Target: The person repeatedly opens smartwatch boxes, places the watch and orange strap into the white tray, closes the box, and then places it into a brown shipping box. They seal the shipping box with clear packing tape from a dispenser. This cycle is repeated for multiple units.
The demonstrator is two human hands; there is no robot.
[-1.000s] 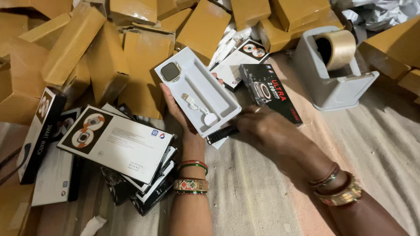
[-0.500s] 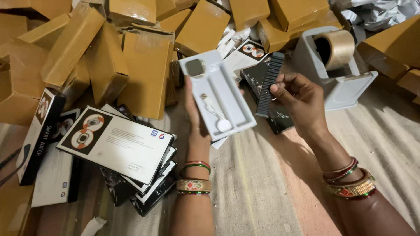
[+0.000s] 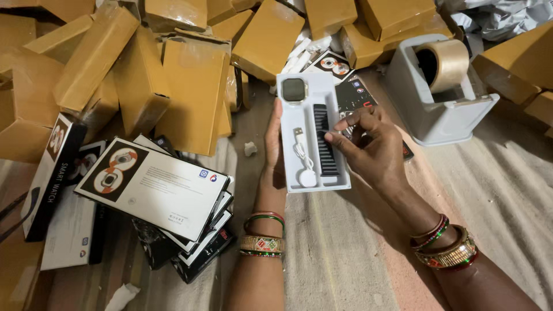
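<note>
Strap point(image 3: 326, 140) in tray point(image 3: 340, 167) under right grip point(image 3: 368, 144)

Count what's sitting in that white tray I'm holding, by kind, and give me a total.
In the white tray, held by the left hand, with the right hand touching the strap:
Watch face: 1
Dark strap: 1
White charging cable: 1
Total: 3

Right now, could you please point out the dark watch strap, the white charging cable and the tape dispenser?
dark watch strap point(image 3: 326, 144), head view, middle of the band.
white charging cable point(image 3: 307, 177), head view, round puck.
tape dispenser point(image 3: 443, 118), head view, grey base wall.
</note>
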